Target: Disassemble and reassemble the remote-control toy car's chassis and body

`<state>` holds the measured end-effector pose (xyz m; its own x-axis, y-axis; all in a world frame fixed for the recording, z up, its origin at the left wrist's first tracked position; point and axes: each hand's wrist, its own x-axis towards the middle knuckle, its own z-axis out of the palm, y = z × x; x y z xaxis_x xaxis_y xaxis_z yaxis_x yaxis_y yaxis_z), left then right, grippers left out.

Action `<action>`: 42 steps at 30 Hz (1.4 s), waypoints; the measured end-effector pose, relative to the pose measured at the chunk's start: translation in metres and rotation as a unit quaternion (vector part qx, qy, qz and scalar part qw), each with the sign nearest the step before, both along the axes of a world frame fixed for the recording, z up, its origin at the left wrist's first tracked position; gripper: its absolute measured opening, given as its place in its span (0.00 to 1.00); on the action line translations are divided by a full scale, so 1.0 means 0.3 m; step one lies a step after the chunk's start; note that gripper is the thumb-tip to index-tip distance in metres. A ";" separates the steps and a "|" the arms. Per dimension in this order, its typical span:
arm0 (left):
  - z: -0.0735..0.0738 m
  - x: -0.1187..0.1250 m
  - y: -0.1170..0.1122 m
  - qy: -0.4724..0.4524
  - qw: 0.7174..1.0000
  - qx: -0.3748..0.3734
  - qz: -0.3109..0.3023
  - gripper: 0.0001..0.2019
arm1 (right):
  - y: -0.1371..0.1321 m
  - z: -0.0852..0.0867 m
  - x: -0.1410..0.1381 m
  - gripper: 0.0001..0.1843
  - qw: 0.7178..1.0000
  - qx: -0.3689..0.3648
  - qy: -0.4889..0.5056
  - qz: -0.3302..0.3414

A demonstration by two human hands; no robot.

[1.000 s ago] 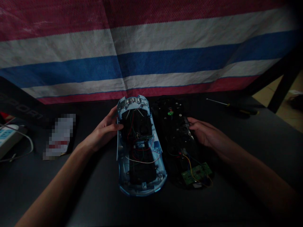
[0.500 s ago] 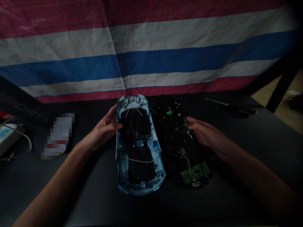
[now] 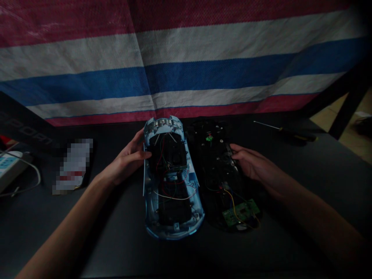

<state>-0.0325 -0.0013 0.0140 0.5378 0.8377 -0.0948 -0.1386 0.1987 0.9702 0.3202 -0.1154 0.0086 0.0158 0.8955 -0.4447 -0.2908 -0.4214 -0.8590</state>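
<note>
A blue toy car body shell (image 3: 151, 217) lies upside down, its inside with black parts and thin red and white wires facing up. My left hand (image 3: 130, 157) grips its left edge, thumb on top and the other fingers partly hidden behind the rim. Close beside it on the right is the black toy car chassis (image 3: 212, 159), with a green circuit board (image 3: 241, 212) and a yellow wire at its near end. My right hand (image 3: 247, 159) holds the chassis by its right edge, thumb and fingers closed on it.
A screwdriver (image 3: 290, 133) lies at the back right of the dark table (image 3: 139, 259). On the left are a phone-like slab (image 3: 77, 159), blurred out, a white power strip (image 3: 13, 166) with a cable, and a dark box (image 3: 26, 128). A striped sheet (image 3: 186, 77) hangs behind.
The whole view has shifted very slightly. Both hands keep the same hold, and the shell and chassis stay in place.
</note>
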 end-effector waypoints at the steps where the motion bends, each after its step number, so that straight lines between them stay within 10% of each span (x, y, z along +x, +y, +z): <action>1: 0.001 0.002 0.000 0.002 1.000 -0.002 0.002 0.44 | 0.000 0.000 0.000 0.24 1.000 -0.002 -0.001 -0.003; 42: -0.037 -0.021 0.059 -0.010 1.000 -0.003 -0.011 0.42 | 0.034 -0.021 0.000 0.13 0.998 0.011 0.002 -0.068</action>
